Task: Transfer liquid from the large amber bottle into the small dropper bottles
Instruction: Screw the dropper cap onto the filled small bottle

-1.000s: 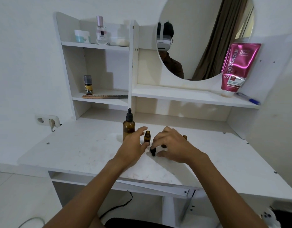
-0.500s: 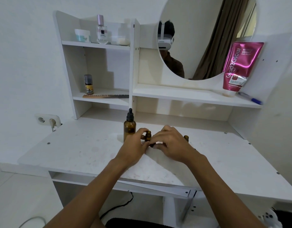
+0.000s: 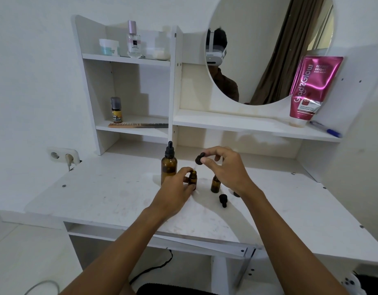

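One cap (image 3: 199, 159) between right fingers (image 3: 207, 162), above bottle (image 3: 192, 180).

On a white dressing table (image 3: 111, 194), a large amber bottle (image 3: 169, 170) with a black dropper top stands upright. Just to its right stand a small amber bottle (image 3: 192, 180) and a second small bottle (image 3: 215, 185), with a loose black dropper cap (image 3: 222, 200) lying nearby. The long shelf (image 3: 237, 124) above carries a pink tube (image 3: 311, 90) and a pen (image 3: 326, 129).

only the pink tube (image 3: 311, 88) is readable, says "Glad2Glow" plus "BRIGHT"; other labels are too blurry
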